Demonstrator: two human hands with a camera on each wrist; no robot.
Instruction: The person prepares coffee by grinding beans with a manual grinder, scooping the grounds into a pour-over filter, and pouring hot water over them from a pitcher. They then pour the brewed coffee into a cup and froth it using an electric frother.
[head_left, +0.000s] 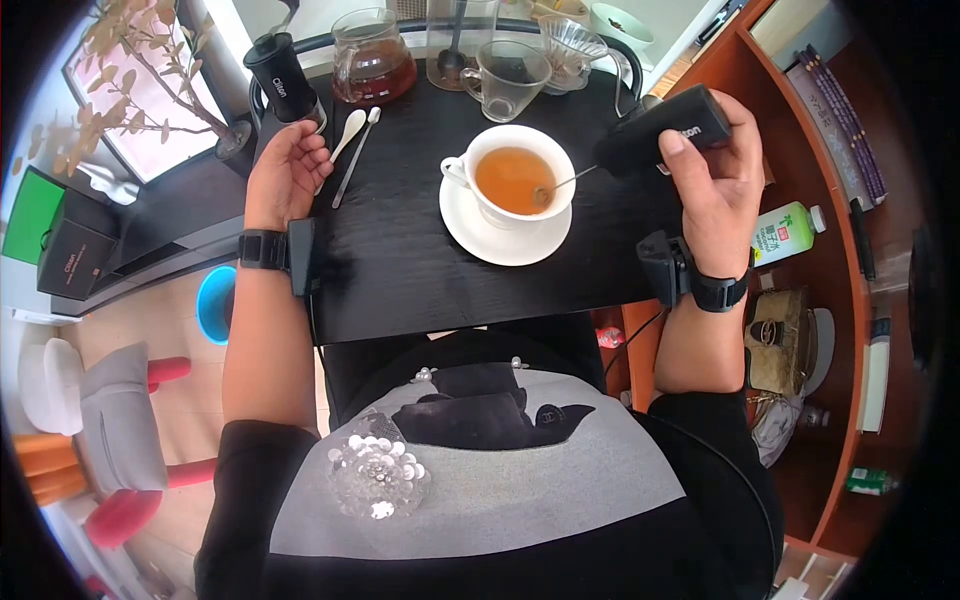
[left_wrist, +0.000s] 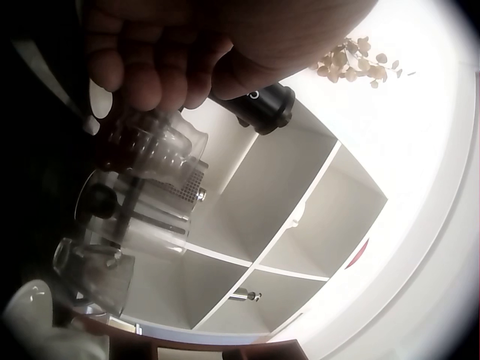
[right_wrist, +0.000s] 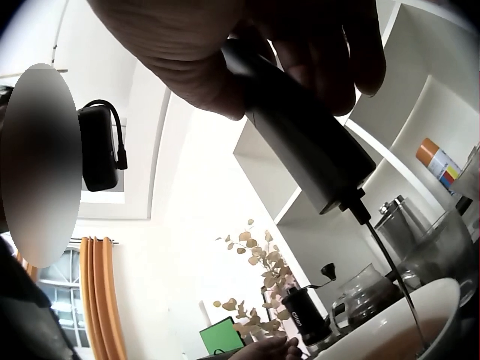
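My right hand (head_left: 722, 178) grips the black body of a handheld milk frother (head_left: 655, 135), the thumb lying along its side. From its end a thin metal shaft (right_wrist: 391, 264) slants down into a white cup (head_left: 515, 140) of amber tea (head_left: 513, 178), the whisk head at the liquid's surface. The cup stands on a white saucer (head_left: 505, 243). My left hand (head_left: 284, 180) rests at the table's left side, palm turned up and fingers loosely curled around nothing. Right beside its fingertips lie a white spoon (head_left: 352, 125) and a slim long-handled spoon (head_left: 358, 155).
Behind the left hand stands a black hand grinder (head_left: 277, 80). A glass pot of brown liquid (head_left: 372, 75), a glass cup (head_left: 508, 80) and a ribbed glass dripper (head_left: 572, 50) line the back of the black table (head_left: 390, 280). Wooden shelves (head_left: 800, 90) rise at the right.
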